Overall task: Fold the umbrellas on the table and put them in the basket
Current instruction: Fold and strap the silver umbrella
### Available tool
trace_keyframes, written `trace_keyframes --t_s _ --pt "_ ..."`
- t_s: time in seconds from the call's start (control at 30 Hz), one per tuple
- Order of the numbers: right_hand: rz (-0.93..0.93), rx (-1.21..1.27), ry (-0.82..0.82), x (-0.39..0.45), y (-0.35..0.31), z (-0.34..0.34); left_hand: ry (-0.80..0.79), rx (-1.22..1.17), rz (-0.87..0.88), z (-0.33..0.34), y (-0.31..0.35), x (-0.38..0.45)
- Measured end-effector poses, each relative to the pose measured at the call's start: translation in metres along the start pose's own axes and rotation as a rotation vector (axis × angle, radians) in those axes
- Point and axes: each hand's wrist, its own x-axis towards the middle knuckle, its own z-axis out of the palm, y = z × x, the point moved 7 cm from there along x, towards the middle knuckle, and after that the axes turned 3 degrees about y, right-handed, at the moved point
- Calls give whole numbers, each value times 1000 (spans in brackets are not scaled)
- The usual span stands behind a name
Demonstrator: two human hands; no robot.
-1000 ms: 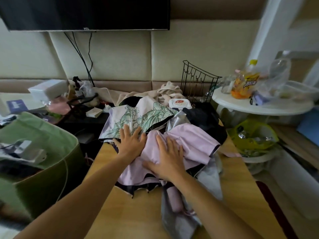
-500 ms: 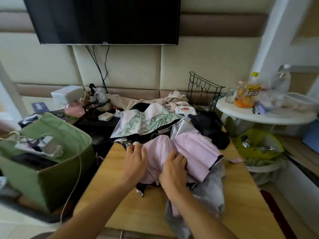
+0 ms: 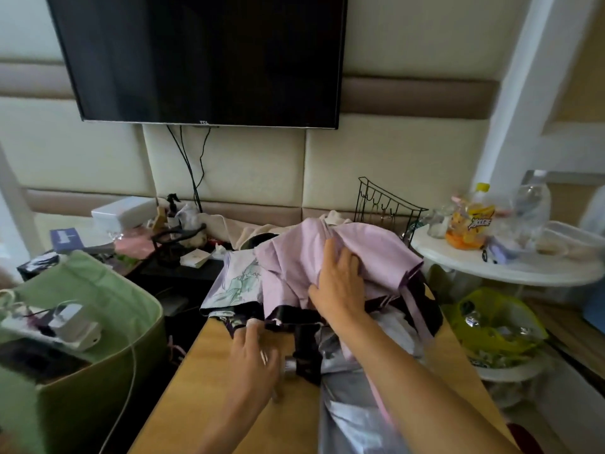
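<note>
Right hand (image 3: 340, 283) gripping bunched lilac umbrella canopy (image 3: 370, 253) over the wooden table's (image 3: 196, 388) far edge, left hand (image 3: 253, 358) curling around its blurred handle (image 3: 289, 365), green basket (image 3: 108, 326) sitting left

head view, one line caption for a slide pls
Right hand lifts the pink umbrella canopy while the left hand reaches beneath it over the wooden table.
</note>
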Motion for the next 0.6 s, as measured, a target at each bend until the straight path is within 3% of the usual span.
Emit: trace_keyframes --t_s 0.13,0.17,0.27,0.47,0.6 --pt "34 75 -422 1 36 93 -160 243 18 23 2 8" --pt "37 90 -453 -4 45 109 -172 289 40 27 4 8" --pt "25 152 -332 -13 60 123 -181 410 177 40 10 5" --pt "-94 184 -403 -50 77 109 -378 468 331 56 25 -6" --pt "-172 20 -102 -89 89 69 -494 492 368 55 22 -22"
